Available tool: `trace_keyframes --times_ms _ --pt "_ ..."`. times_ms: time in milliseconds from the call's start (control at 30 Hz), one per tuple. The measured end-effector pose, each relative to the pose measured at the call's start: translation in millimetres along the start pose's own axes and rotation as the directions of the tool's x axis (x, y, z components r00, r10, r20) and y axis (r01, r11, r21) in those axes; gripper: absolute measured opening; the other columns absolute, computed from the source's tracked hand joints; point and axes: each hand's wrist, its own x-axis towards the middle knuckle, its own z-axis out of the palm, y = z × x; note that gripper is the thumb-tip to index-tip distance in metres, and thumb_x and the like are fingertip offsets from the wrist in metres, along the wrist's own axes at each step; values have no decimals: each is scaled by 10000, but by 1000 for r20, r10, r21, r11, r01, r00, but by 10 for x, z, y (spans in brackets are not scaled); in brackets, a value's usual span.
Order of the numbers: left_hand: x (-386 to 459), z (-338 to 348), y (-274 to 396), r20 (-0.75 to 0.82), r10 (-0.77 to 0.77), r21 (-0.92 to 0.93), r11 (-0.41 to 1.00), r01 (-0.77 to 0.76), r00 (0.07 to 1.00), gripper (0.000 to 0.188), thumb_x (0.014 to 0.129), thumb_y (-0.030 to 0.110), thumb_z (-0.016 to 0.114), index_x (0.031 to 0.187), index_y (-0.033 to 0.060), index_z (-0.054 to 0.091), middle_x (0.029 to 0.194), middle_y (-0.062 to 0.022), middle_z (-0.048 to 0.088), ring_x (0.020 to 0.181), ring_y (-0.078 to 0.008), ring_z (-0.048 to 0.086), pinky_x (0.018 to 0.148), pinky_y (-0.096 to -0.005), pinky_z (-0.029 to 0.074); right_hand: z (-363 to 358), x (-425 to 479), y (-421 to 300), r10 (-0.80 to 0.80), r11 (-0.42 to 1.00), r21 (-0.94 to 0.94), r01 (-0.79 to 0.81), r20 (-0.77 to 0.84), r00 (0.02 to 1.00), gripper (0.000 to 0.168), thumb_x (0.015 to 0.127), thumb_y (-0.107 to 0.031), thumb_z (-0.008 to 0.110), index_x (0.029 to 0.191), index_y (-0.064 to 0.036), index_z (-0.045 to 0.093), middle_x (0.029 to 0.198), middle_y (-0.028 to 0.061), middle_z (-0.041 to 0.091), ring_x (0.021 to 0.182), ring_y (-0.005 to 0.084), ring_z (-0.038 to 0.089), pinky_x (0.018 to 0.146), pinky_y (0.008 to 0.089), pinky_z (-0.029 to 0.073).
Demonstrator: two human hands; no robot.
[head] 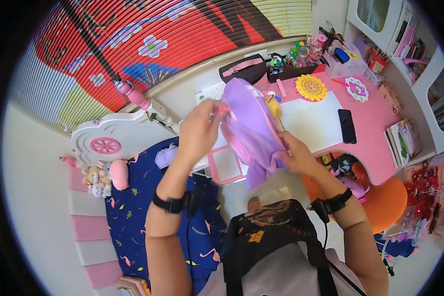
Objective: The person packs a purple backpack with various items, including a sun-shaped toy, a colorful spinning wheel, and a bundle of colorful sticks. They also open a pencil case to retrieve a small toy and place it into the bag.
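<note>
A soft purple bag-like item (249,111) is held up over the front edge of the pink desk (373,122). It has a rounded, stiffer upper part and loose, sheer fabric hanging at the bottom. My left hand (201,127) pinches a small pink part at its left side; blur hides the exact grip. On the opposite side, my right hand (298,153) grips the lower right edge between thumb and fingers. A yellow piece (274,108) shows just behind the item's right edge; whether it is attached, I cannot tell.
A black phone (347,126) lies on the desk beside a white sheet (310,118). Behind are a yellow flower-shaped disc (310,88) and a black-and-pink case (244,70). An orange chair (384,203) stands at the right, a bed with navy bedding (129,222) at the left.
</note>
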Motion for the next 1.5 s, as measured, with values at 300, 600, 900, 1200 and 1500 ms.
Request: trace_keyframes --times_ms 300,600,900,1200,1500 --pt "337 405 -541 205 116 -467 884 -7 972 174 919 100 609 1076 46 555 940 -51 643 792 -107 606 700 -254 489 -159 153 -814 -148 930 -366 -37 -464 873 470 736 -89 731 1152 -25 521 1009 147 571 931 299 579 805 375 479" --pt "631 543 -593 223 87 -433 901 19 971 233 878 126 632 1073 95 507 884 -80 644 808 -206 637 703 -327 494 -50 371 -1016 -79 841 -527 -124 -345 935 244 775 -63 675 996 -52 574 869 115 586 827 296 596 714 374 495" --pt "757 1177 -2113 494 -271 -522 668 531 826 293 872 96 639 1129 59 504 925 -80 631 852 -151 611 746 -295 476 -112 357 -879 -26 860 -481 -170 -374 927 234 769 -53 690 975 -50 581 837 108 575 774 270 593 679 355 491" --pt "456 1389 -2281 701 -307 -607 217 765 643 408 884 214 618 1233 45 492 1115 -70 604 1028 -179 568 889 -341 421 -53 389 -713 -46 890 -419 -182 -479 876 366 806 -70 701 1135 -41 543 916 121 579 838 246 610 732 334 509" --pt "-400 1746 -2271 417 -499 -834 124 538 760 376 950 276 583 1260 84 491 1182 -103 536 1169 -178 470 989 -332 368 114 -223 49 300 817 -364 -447 -394 869 247 813 -112 699 943 -1 520 852 184 595 750 341 613 678 404 481"
